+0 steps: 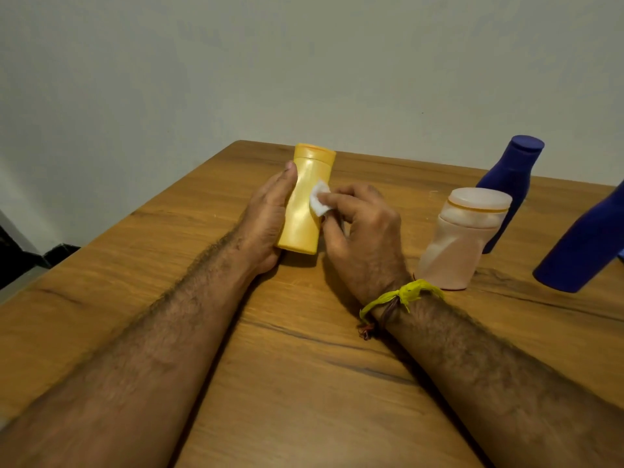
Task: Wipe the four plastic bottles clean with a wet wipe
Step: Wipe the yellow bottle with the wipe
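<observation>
Wood-grain table against pale wall; left hand grips yellow bottle, right hand pinches wipe

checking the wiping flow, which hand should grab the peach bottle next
Right. The right hand, now pinching the wipe, is beside the peach bottle. The left hand holds the yellow bottle, farther away.

Yellow bottle upright, white wipe against it; pink bottle, two blue bottles aside.
</observation>
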